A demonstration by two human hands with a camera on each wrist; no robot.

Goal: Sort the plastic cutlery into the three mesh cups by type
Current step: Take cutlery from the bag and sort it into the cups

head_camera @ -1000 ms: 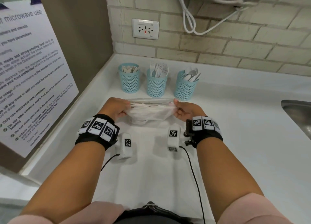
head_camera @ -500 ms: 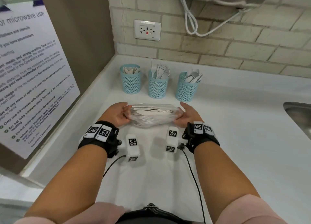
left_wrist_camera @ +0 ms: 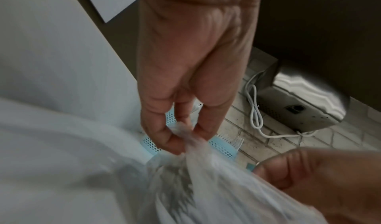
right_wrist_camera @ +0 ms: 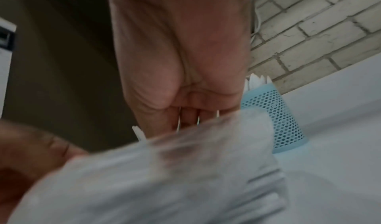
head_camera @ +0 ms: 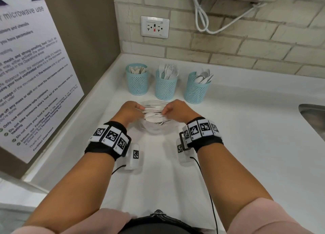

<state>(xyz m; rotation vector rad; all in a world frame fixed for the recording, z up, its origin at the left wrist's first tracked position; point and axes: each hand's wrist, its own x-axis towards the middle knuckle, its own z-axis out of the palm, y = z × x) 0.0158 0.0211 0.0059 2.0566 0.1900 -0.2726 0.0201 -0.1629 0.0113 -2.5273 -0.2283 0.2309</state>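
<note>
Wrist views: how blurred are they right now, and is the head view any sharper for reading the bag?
Right wrist view: heavy motion blur smears the plastic bag; only the mesh cup stays readable. Left wrist view: bag blurred, but the left hand pinching its gathered edge is fairly sharp. Head view: sharpest, evenly lit, wide-angle bending at the edges; cutlery shows through the bag.

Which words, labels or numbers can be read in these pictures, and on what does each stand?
"microwave use": heading of the white wall poster.
"Only use microwave-safe containers": one of that poster's lines; its remaining lines are too blurred to quote reliably.
White wall socket: markings too small to read.
Black-and-white square-patterned wristbands: patterns only, no words.
</note>
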